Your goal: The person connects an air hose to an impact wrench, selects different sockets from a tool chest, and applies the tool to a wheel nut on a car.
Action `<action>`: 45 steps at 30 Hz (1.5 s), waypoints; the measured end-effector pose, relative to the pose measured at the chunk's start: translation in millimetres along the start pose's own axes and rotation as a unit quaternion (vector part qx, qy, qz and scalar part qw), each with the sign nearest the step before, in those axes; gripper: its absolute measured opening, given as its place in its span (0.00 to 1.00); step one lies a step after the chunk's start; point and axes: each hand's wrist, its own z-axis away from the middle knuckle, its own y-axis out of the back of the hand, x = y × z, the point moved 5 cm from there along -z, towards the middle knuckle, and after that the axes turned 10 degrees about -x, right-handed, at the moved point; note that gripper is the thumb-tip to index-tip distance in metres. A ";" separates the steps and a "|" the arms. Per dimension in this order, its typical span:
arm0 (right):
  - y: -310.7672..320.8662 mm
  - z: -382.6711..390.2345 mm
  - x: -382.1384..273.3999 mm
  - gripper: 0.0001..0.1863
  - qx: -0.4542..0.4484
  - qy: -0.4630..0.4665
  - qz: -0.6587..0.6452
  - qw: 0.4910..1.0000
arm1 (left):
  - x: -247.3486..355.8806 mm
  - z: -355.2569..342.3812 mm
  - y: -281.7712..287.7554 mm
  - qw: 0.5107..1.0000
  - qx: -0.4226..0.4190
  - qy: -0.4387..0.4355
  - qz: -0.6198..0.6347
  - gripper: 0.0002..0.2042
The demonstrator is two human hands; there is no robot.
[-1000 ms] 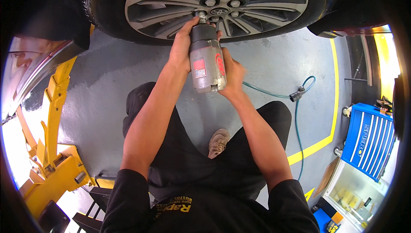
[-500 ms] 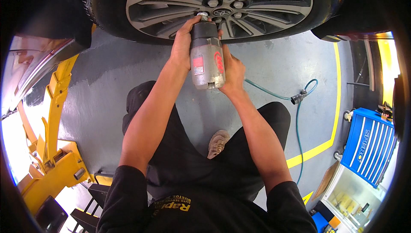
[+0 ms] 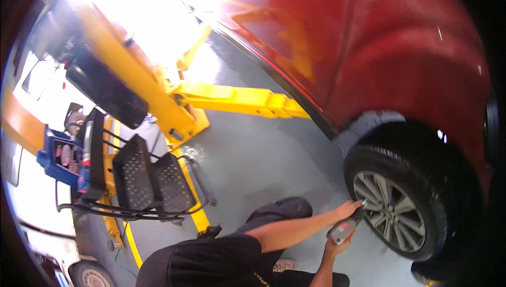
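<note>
At five o'clock, the left grip [image 3: 348,209] and right grip [image 3: 340,246] both clasp the impact wrench [image 3: 341,231], nose toward the mounted wheel [image 3: 391,211] at four o'clock; fastening completed or remaining cannot be determined

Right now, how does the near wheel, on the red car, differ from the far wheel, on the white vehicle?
The near wheel has long pale spokes; the far wheel has a plainer rim. The near wheel looks bigger; the far wheel is cut off by the lower edge. The power tool is at the near wheel, not the far wheel. Both have dark outer rings.
</note>
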 end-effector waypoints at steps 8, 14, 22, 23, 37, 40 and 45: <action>18.3 1.4 -156.0 0.33 -0.347 -0.023 0.222 0.911 | 23.5 200.0 26.1 0.968 0.212 0.102 0.082 0.36; 67.0 46.6 -313.3 0.25 -0.571 -0.005 0.403 0.715 | 18.4 368.3 20.7 0.956 0.255 0.103 0.104 0.27; 162.4 125.2 -301.5 0.12 -0.637 -0.204 0.341 0.660 | 37.0 667.8 -9.7 0.903 0.406 0.115 0.085 0.21; 173.9 124.7 -240.2 0.07 -0.635 -0.223 0.348 0.653 | 48.1 713.8 -15.6 0.873 0.456 0.124 0.120 0.20; 249.4 288.7 -558.0 0.08 -0.757 -0.155 0.228 0.592 | -248.1 1120.3 -55.4 0.659 0.642 0.202 0.337 0.19; 200.2 350.7 -579.9 0.08 -0.734 -0.184 0.277 0.592 | -284.7 1192.0 -48.9 0.600 0.637 0.169 0.453 0.16; 123.7 430.8 -643.3 0.09 -0.720 -0.208 0.284 0.598 | -299.2 1345.2 25.2 0.549 0.648 0.170 0.500 0.11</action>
